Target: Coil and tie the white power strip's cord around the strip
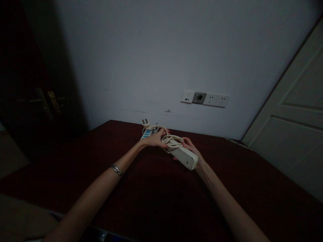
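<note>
Holding a white strip point(184, 155) between both hands at the centre of view, the person has its bare end pointing toward 4 o'clock; whether it touches the table point(151, 188) I cannot tell. The right grip point(193, 149) is wrapped around the strip's side, fingertips showing underneath. The left grip point(156, 138) is closed on the looped cord point(173, 139), thumb on the near side. At 10 o'clock from the strip, the plug point(145, 123) points up above a blue-faced block point(146, 134), partly hidden by the left wrist.

Loose loops could slip off or tangle if the left fingers relax, and the plug could snag on the thin wire by the block if the cord is pulled. A weak right hold might let the heavier-looking end drop.

Toward 12 o'clock the table's far edge and the wall point(141, 60) leave little room; sockets point(215, 99) sit at 1. Bare table lies open toward 3 and 6, and toward 9 beyond the block.
</note>
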### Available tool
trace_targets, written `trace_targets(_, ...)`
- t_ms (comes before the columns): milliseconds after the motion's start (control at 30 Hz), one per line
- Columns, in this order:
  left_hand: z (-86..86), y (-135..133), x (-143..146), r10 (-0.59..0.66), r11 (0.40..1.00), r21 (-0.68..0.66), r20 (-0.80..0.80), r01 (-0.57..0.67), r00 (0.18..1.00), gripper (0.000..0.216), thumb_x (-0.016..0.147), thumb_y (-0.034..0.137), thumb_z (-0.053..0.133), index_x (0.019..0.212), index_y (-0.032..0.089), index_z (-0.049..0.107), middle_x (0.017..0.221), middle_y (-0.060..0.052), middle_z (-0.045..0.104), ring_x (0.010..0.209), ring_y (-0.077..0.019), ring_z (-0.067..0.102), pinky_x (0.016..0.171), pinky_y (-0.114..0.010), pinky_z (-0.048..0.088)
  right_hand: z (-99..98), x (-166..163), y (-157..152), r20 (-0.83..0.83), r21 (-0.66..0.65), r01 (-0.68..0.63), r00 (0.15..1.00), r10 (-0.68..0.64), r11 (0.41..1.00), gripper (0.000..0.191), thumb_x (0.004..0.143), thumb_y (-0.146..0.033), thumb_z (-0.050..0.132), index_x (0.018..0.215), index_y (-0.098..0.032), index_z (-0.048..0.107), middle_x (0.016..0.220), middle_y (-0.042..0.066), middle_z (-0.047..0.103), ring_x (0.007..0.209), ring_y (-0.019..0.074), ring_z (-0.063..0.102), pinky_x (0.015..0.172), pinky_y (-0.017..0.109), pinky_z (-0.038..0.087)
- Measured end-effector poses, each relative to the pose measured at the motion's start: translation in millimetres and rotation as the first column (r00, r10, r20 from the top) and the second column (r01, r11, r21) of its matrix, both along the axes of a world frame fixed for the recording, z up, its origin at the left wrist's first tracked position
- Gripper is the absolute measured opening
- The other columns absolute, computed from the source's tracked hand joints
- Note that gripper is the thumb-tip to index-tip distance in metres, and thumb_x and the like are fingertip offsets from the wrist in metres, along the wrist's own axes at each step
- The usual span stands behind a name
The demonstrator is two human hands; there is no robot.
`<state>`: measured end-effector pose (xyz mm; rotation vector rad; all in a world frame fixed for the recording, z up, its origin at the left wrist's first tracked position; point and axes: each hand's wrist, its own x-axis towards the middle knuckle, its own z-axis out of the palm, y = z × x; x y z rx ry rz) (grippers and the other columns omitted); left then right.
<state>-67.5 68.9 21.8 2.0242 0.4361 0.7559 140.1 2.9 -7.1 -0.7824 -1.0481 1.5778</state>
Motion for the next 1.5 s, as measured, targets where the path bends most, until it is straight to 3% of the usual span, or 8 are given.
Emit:
trace_targets(167, -1.8, -7, 10, 0.094, 0.995, 0.019, 0.082, -0.096, 0.992, 0.058, 0.057, 0.022, 0.074, 0.099, 0.019, 0.035, 0.105, -0.006, 0.051, 0.102, -0.0196, 0.052, 0.087, -0.034, 0.041, 5.8, 3, -2, 0.004, -0.018, -0.036, 0.999, 0.037, 0.999, 0.044, 0.069, -0.04, 0.068, 0.104, -0.035, 0.042, 0.108, -0.002, 0.055, 0.08, 0.0232, 0.063, 0.056, 0.049, 0.055)
trace_targets(333, -2.5, -10, 12, 0.184, 0.979, 0.075, 0.085, -0.191, 0.979, 0.056, 0.058, 0.021, 0.072, 0.102, 0.019, 0.037, 0.102, -0.005, 0.052, 0.098, -0.0199, 0.054, 0.083, -0.034, 0.042, 6.8, 3, -3, -0.004, 0.016, -0.065, 0.998, 0.065, 0.998, 0.052, 0.067, -0.03, 0.07, 0.11, -0.037, 0.041, 0.116, -0.001, 0.053, 0.087, 0.0254, 0.063, 0.061, 0.055, 0.054)
trace_targets(567, -11.2, -7, 13, 0.259, 0.957, 0.124, 0.036, -0.261, 0.965, 0.061, 0.056, 0.021, 0.071, 0.107, 0.019, 0.037, 0.102, -0.005, 0.052, 0.097, -0.0206, 0.053, 0.082, -0.035, 0.042, 6.2, 9, -1, 0.062, 0.044, -0.015, 0.998, 0.012, 0.999, 0.051, 0.064, -0.031, 0.074, 0.106, -0.03, 0.045, 0.097, 0.0, 0.062, 0.069, 0.0209, 0.064, 0.059, 0.045, 0.054)
trace_targets(733, -12.9, -9, 15, 0.27, 0.955, 0.132, -0.007, -0.267, 0.963, 0.064, 0.055, 0.021, 0.071, 0.108, 0.018, 0.036, 0.102, -0.006, 0.05, 0.094, -0.02, 0.053, 0.08, -0.035, 0.043, 11.5, 16, -2, 0.231, 0.079, 0.072, 0.969, -0.089, 0.994, 0.05, 0.057, -0.03, 0.078, 0.098, -0.023, 0.051, 0.078, -0.001, 0.066, 0.058, 0.0159, 0.061, 0.052, 0.027, 0.048)
trace_targets(933, -10.5, -14, 16, 0.285, 0.951, 0.145, -0.068, -0.274, 0.956, 0.064, 0.055, 0.021, 0.069, 0.109, 0.018, 0.036, 0.102, -0.005, 0.048, 0.096, -0.02, 0.051, 0.082, -0.034, 0.042, 10.7, 19, -1, 0.35, 0.129, 0.089, 0.928, -0.129, 0.988, 0.046, 0.056, -0.03, 0.077, 0.095, -0.023, 0.052, 0.075, 0.0, 0.067, 0.058, 0.0156, 0.061, 0.051, 0.026, 0.046)
trace_targets(1167, -12.9, -16, 17, 0.342, 0.933, 0.166, -0.14, -0.319, 0.929, 0.061, 0.055, 0.023, 0.069, 0.107, 0.018, 0.037, 0.099, -0.004, 0.045, 0.089, -0.0185, 0.049, 0.074, -0.029, 0.042, 6.9, 22, 5, 0.565, 0.285, 0.08, 0.791, -0.235, 0.955, 0.039, 0.058, -0.035, 0.073, 0.088, -0.018, 0.055, 0.063, -0.001, 0.062, 0.053, 0.0131, 0.056, 0.048, 0.023, 0.041)
trace_targets(1333, -19.3, -12, 17, 0.366, 0.921, 0.205, -0.166, -0.331, 0.915, 0.061, 0.055, 0.024, 0.069, 0.106, 0.018, 0.037, 0.096, -0.003, 0.043, 0.082, -0.0164, 0.047, 0.068, -0.027, 0.041, -2.3, 23, 11, 0.647, 0.385, 0.095, 0.682, -0.342, 0.918, 0.035, 0.06, -0.039, 0.07, 0.083, -0.017, 0.056, 0.066, 0.001, 0.061, 0.057, 0.0144, 0.054, 0.05, 0.023, 0.038)
trace_targets(1500, -25.6, -8, 20, 0.412, 0.899, 0.235, -0.16, -0.371, 0.897, 0.058, 0.054, 0.023, 0.069, 0.102, 0.017, 0.037, 0.092, -0.002, 0.041, 0.079, -0.0155, 0.046, 0.066, -0.027, 0.04, -11.0, 17, 13, 0.698, 0.582, 0.068, 0.468, -0.541, 0.81, 0.023, 0.071, -0.04, 0.06, 0.073, -0.017, 0.057, 0.063, 0.001, 0.058, 0.059, 0.0137, 0.05, 0.054, 0.024, 0.035)
